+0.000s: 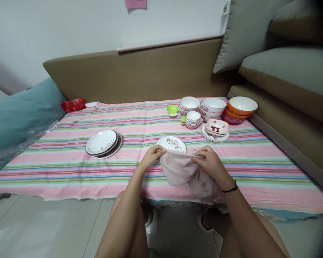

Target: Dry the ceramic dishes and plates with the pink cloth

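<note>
Both my hands hold a pale pink cloth (183, 172) over the near edge of the striped tablecloth (70, 172). My left hand (151, 156) pinches its upper left corner. Gripping the upper right edge is my right hand (210, 163), and the cloth hangs down below it. A white plate with a flower pattern (171, 142) lies flat on the table just behind the cloth, partly hidden by it.
A stack of white plates (103, 143) sits to the left. At the back right stand white bowls (190, 104), stacked orange bowls (241, 106), several small saucers (193, 119), a green dish (172, 109) and a red-patterned dish on plates (216, 128). Sofa cushions (285, 68) rise at right.
</note>
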A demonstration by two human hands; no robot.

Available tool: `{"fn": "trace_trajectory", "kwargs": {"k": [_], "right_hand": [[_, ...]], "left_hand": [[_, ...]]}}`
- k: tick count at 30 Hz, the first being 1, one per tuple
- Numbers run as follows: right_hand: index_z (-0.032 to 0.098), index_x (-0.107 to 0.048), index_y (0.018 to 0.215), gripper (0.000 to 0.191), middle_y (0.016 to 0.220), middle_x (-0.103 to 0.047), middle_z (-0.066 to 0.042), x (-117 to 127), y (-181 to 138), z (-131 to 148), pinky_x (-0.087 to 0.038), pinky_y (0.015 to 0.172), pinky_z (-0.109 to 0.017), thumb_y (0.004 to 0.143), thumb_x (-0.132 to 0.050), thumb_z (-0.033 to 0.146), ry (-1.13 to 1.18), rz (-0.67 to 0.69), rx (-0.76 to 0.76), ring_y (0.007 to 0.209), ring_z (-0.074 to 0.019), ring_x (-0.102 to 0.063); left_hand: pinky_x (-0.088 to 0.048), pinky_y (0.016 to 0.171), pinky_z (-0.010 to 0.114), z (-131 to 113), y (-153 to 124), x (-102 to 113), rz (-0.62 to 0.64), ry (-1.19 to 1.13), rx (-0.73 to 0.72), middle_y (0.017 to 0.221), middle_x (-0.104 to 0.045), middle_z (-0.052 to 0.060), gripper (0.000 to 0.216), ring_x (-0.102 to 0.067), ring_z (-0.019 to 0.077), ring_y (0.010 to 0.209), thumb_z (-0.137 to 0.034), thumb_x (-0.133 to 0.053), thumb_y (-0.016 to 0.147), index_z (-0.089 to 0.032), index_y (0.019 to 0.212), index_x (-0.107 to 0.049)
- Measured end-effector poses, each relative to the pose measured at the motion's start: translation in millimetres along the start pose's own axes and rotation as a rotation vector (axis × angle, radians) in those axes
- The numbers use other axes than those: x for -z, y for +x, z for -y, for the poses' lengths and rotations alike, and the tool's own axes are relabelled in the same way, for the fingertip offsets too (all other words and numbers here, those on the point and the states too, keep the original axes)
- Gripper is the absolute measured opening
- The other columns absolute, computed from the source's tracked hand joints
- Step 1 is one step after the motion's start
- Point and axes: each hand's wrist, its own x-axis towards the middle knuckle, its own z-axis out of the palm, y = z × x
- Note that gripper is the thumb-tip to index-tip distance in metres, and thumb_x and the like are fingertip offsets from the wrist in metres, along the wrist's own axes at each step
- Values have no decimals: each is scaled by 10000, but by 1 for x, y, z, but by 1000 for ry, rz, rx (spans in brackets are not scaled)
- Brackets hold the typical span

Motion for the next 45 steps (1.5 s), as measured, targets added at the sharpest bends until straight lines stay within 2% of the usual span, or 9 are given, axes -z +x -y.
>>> {"fn": "trace_trajectory", "kwargs": {"k": [6, 12, 18, 21, 27, 31, 35, 38, 45], "right_hand": [[209, -647, 795, 201, 889, -644, -55, 35, -10, 30, -468, 832, -376, 781, -678, 408, 177, -79, 71, 885, -235, -599], [198, -646, 858, 224, 868, -666, -45, 92, 1, 91, -465, 728, -329, 808, -648, 415, 299, -186, 125, 819, -210, -601], [218, -631, 851, 173, 877, -646, -34, 139, 0, 147, -462, 727, -318, 825, -615, 389, 270, -301, 255, 812, -196, -592], [209, -624, 884, 194, 834, -627, -24, 124, -23, 134, -446, 704, -303, 829, -596, 393, 237, -211, 185, 779, -187, -570], [175, -639, 856, 293, 775, -671, -39, 42, -83, 67, -493, 679, -313, 802, -578, 456, 258, 18, 11, 718, -195, -612], [188, -693, 1068, 358, 1125, -708, -105, 14, -106, 46, -498, 908, -403, 840, -547, 423, 294, 148, 2, 1034, -246, -653], [260, -641, 1237, 394, 1330, -609, -61, 17, -99, 43, -399, 1069, -427, 871, -548, 371, 356, 282, 50, 1225, -221, -569], [262, -645, 1234, 366, 1330, -607, -44, 25, -77, 46, -376, 1097, -434, 912, -489, 339, 417, 329, 62, 1230, -208, -566], [246, -684, 1170, 358, 1320, -618, -55, 1, -14, 26, -324, 1133, -462, 854, -562, 360, 358, 192, 22, 1257, -233, -534]], "left_hand": [[-307, 552, 223, -33, -34, -15, -213, -41, -103, 661, -404, -46, 312, -372, 102, 587, -498, -566, 796, -196, 777, -488], [-333, 611, 233, -116, -59, -17, -402, 151, -475, 683, -406, -34, 188, -390, 117, 636, -369, -513, 863, -204, 777, -478], [-315, 583, 240, -180, -87, -14, -383, 218, -559, 659, -419, -35, 190, -401, 127, 596, -418, -475, 880, -229, 860, -481], [-304, 589, 244, -160, -98, -16, -344, 261, -516, 667, -414, -35, 209, -398, 135, 616, -434, -484, 857, -227, 834, -489], [-327, 625, 263, -50, -112, -29, -277, 361, -242, 646, -461, -25, 212, -438, 152, 652, -370, -498, 781, -208, 657, -441], [-295, 553, 254, 2, -117, -41, -251, 335, -128, 553, -407, -45, 215, -391, 123, 543, -253, -509, 719, -210, 563, -367], [-386, 580, 253, 11, -109, -44, -218, 273, -158, 602, -520, -35, 27, -484, 130, 567, -207, -530, 708, -188, 691, -521], [-477, 739, 312, 0, -93, -39, -185, 242, -241, 812, -680, 28, 196, -609, 172, 752, -176, -481, 758, -194, 857, -649], [-430, 987, 422, 2, -51, -28, -248, 276, -298, 1172, -659, 90, 289, -578, 235, 1120, -199, -479, 835, -212, 1052, -669]]}}
